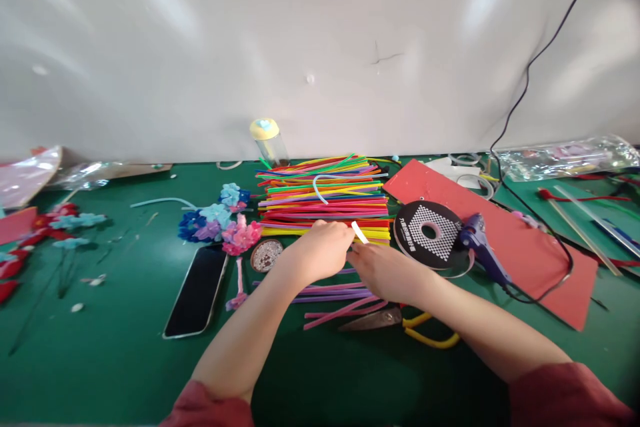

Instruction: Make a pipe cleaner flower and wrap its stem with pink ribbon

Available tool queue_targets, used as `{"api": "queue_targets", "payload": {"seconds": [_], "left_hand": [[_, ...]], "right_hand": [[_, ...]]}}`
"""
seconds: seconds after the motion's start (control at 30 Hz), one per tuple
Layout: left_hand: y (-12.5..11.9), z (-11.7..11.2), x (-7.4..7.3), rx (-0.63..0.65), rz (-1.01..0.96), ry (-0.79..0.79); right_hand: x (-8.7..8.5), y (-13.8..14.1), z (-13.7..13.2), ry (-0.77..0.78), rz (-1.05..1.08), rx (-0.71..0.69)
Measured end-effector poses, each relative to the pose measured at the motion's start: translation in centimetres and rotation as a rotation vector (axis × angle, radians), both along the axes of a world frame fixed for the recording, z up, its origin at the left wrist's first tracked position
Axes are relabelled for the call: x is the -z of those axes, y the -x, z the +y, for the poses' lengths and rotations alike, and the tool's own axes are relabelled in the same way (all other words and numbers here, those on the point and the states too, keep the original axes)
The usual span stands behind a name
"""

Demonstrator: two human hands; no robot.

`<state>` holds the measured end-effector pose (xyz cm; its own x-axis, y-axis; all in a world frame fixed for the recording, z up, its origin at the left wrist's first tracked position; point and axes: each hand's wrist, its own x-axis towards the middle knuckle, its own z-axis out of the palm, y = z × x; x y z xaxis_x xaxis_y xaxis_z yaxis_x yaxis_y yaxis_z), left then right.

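Note:
Over the pile of coloured pipe cleaners (325,209), my two hands meet with fingers curled in. A short white strip (359,233) sticks up between them; its exact kind is not clear. My left hand (323,250) is closed at one side of the strip, fingertips pinched. My right hand (377,270) is closed at the strip's lower end. Purple and pink pipe cleaners (335,293) lie under and in front of my hands. Below my right wrist rest scissors (430,340) with yellow handles. A small round dish of beads (267,255) sits beside my left wrist.
Left are blue and pink pipe-cleaner flowers (220,219) and a phone (197,290). On the right, a ribbon spool (427,233) and a purple glue gun (483,250) with a black cord lie on a red board (540,267). A yellow-lidded bottle (270,143) stands behind, by the white wall.

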<state>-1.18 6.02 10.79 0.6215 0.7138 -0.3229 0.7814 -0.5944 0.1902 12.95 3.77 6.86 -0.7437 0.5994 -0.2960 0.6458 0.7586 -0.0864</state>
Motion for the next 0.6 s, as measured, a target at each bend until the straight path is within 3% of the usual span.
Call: {"api": "queue_targets", "payload": {"seconds": [0.13, 0.4, 0.6], "left_hand": [[0.3, -0.2, -0.5, 0.024, -0.042, 0.051], [0.8, -0.3, -0.6, -0.1, -0.45, 0.126], [0.7, -0.8, -1.6, -0.138, -0.703, 0.245]], "right_hand": [[-2.0, -1.8, 0.2, -0.183, 0.188, 0.067], [-4.6, -3.7, 0.8, -0.364, 0.453, 0.164], [-5.5, -4.4, 1.0, -0.61, 0.606, -0.001]]}}
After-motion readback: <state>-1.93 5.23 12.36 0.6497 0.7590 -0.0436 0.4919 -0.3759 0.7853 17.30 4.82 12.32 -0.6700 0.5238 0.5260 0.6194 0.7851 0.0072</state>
